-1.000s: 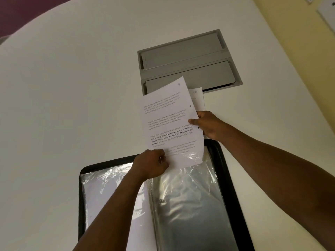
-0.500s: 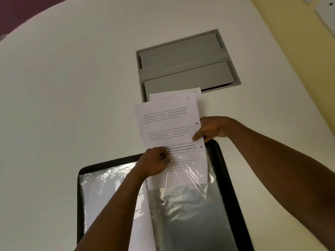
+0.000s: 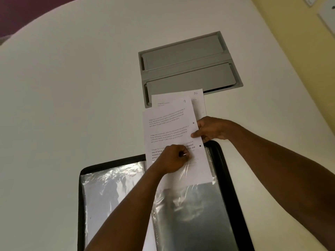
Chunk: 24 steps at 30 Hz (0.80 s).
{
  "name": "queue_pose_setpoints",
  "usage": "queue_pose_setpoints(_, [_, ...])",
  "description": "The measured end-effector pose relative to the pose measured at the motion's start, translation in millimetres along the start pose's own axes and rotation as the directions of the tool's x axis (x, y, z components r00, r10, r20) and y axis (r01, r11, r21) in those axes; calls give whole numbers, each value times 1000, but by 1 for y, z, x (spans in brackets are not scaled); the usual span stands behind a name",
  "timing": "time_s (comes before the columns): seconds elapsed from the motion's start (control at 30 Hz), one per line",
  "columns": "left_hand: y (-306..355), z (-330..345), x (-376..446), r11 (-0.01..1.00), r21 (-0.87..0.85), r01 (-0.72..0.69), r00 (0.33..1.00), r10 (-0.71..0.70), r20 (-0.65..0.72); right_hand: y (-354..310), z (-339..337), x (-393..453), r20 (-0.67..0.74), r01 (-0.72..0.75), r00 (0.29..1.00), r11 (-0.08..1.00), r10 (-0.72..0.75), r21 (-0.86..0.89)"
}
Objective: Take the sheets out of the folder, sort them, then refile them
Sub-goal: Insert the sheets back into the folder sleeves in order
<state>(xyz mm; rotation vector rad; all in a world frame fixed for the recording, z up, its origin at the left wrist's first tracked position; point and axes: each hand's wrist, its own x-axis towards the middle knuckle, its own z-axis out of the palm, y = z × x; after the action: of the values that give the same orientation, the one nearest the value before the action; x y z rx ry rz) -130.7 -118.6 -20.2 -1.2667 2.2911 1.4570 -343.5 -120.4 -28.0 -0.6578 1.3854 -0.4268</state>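
Observation:
An open black folder (image 3: pixel 228 178) with clear plastic sleeves lies on the white table near me. A printed sheet marked 9 (image 3: pixel 168 124) is partly inside the right-hand sleeve (image 3: pixel 195 214), its lower end under the plastic. My left hand (image 3: pixel 172 159) pinches the sleeve's top edge over the sheet. My right hand (image 3: pixel 212 130) grips the sheet's right edge by the punch holes. A second sheet marked 10 (image 3: pixel 197 98) lies on the table beneath it. The left sleeve (image 3: pixel 108 192) holds a white page.
A grey metal cable hatch (image 3: pixel 188 66) is set into the white table (image 3: pixel 72 105) just beyond the sheets. A yellow wall with a white socket plate (image 3: pixel 328 13) stands at the far right.
The sheet marked 9 has slid down further into the right-hand sleeve. My right hand has come down with it, and the sheet marked 10 underneath shows more.

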Motion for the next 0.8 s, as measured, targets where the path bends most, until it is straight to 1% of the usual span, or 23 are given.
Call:
queue_pose_setpoints(0.07, [1, 0, 2, 1000, -28, -12, 1000, 12, -14, 0, -8, -4, 34, -34, 999, 989, 39, -144])
queue_pose_setpoints(0.13, [-1, -1, 2, 998, -64, -14, 1000, 13, -15, 0, -14, -7, 77, -76, 992, 950, 103, -302])
queue_pose_setpoints(0.17, [-1, -2, 1, 997, -73, -11, 1000, 10, -17, 1, -16, -8, 102, -86, 987, 938, 127, -335])
queue_pose_setpoints(0.2, [-3, -3, 1, 997, -74, -10, 1000, 8, -23, 1, -16, -8, 120, -78, 985, 940, 124, -332])
queue_pose_setpoints(0.27, [-4, -3, 0, 998, -64, -13, 999, 11, -35, 2, -12, -5, 103, -12, 994, 975, 35, -221])
queue_pose_setpoints(0.3, [-4, -3, 0, 998, -59, -10, 999, 7, -40, 2, -7, -3, 45, 37, 999, 990, -31, -136])
queue_pose_setpoints(0.33, [-5, -3, 0, 998, -59, -5, 999, 2, -44, 2, -2, 1, -49, 87, 995, 993, -91, -84])
queue_pose_setpoints(0.37, [-5, -3, 0, 998, -59, 0, 999, -3, -50, 2, 2, 4, -138, 124, 981, 988, -136, -94])
queue_pose_setpoints(0.4, [-6, -3, 1, 998, -57, 2, 998, -5, -60, 1, 4, 4, -178, 128, 971, 975, -161, -182])
queue_pose_setpoints(0.43, [-7, -3, 0, 999, -52, 3, 997, -7, -71, -1, 4, 4, -141, 101, 978, 945, -151, -312])
queue_pose_setpoints(0.47, [-7, -3, 0, 999, -48, 3, 997, -7, -78, -3, 4, 1, -52, 60, 994, 895, -93, -442])
queue_pose_setpoints(0.5, [-8, -3, -1, 999, -40, -1, 997, -2, -80, -5, 3, -1, 37, 18, 999, 838, 3, -545])
queue_pose_setpoints(0.53, [-8, -3, -1, 1000, -30, -9, 997, 6, -79, -7, 1, -4, 97, -14, 991, 799, 90, -602])
queue_pose_setpoints(0.57, [-8, -3, -1, 1000, -19, -15, 997, 14, -78, -8, 0, -5, 118, -29, 984, 785, 130, -619])
queue_pose_setpoints(0.6, [-8, -4, -1, 1000, -12, -17, 997, 16, -77, -9, 0, -4, 112, -20, 988, 794, 111, -607])
queue_pose_setpoints(0.63, [-7, -3, -1, 1000, -8, -17, 997, 17, -78, -8, 2, -3, 84, 7, 995, 825, 49, -565])
queue_pose_setpoints(0.67, [-7, -3, -1, 1000, -5, -17, 997, 17, -79, -7, 5, -1, 25, 39, 999, 869, -31, -493])
queue_pose_setpoints(0.7, [-7, -2, -2, 1000, -2, -20, 997, 20, -80, -4, 9, 1, -41, 79, 994, 911, -105, -406])
queue_pose_setpoints(0.73, [-6, -2, -2, 1000, 1, -18, 996, 18, -82, -2, 10, 2, -84, 112, 985, 926, -152, -361])
queue_pose_setpoints(0.77, [-6, -2, -3, 1000, 3, -12, 996, 12, -87, -1, 10, 2, -86, 128, 981, 917, -172, -378])
queue_pose_setpoints(0.8, [-7, -3, -4, 1000, 12, -3, 996, 4, -94, 0, 8, 1, -41, 111, 989, 886, -145, -451])
